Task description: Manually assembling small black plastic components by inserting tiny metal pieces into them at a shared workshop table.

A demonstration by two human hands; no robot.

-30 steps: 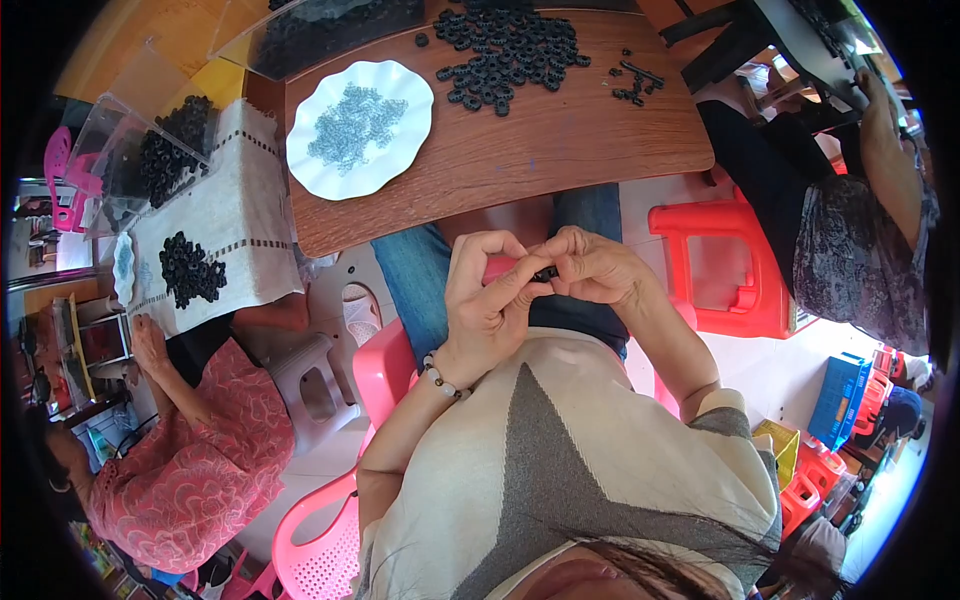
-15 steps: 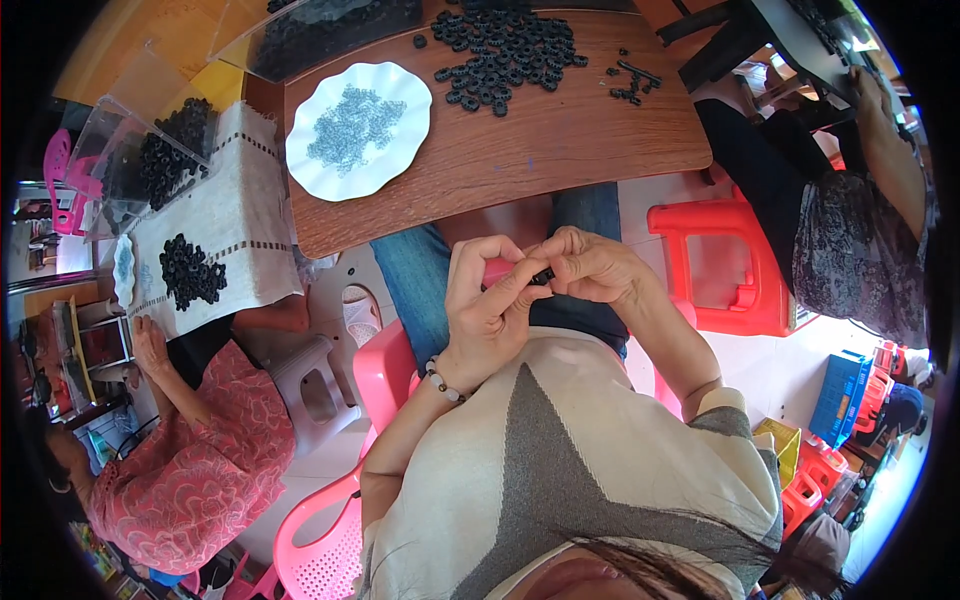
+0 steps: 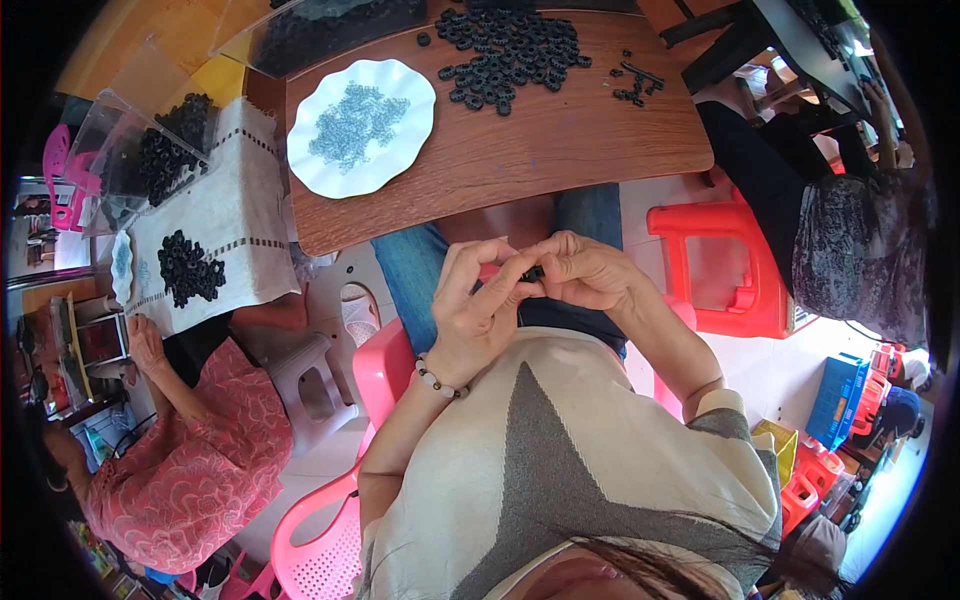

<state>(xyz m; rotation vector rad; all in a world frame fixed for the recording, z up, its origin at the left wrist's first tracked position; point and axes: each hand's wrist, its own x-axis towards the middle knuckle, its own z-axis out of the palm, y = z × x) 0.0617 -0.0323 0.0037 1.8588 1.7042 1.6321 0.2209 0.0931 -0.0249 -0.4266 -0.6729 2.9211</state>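
Note:
My left hand (image 3: 478,300) and my right hand (image 3: 592,272) meet over my lap, just off the near edge of the wooden table (image 3: 560,150). Between their pinched fingers sits a small black ring-like part (image 3: 532,273), partly hidden by the fingertips. Both hands grip it. On the table a white scalloped plate (image 3: 412,150) holds a heap of tiny clear pieces (image 3: 358,125). Farther back, a pile of black ring-like parts (image 3: 515,60) is spread out. A few thin black bits (image 3: 635,85) lie to its right.
A clear bin (image 3: 330,40) of black parts stands at the table's far left. To the left, a person in a pink patterned garment (image 3: 200,450) sits by a cloth-covered table (image 3: 240,230) with more black parts. A red stool (image 3: 720,270) stands on the right; another person sits beyond.
Both hands have shifted slightly left with the black part between them. The person at right has drawn an arm back.

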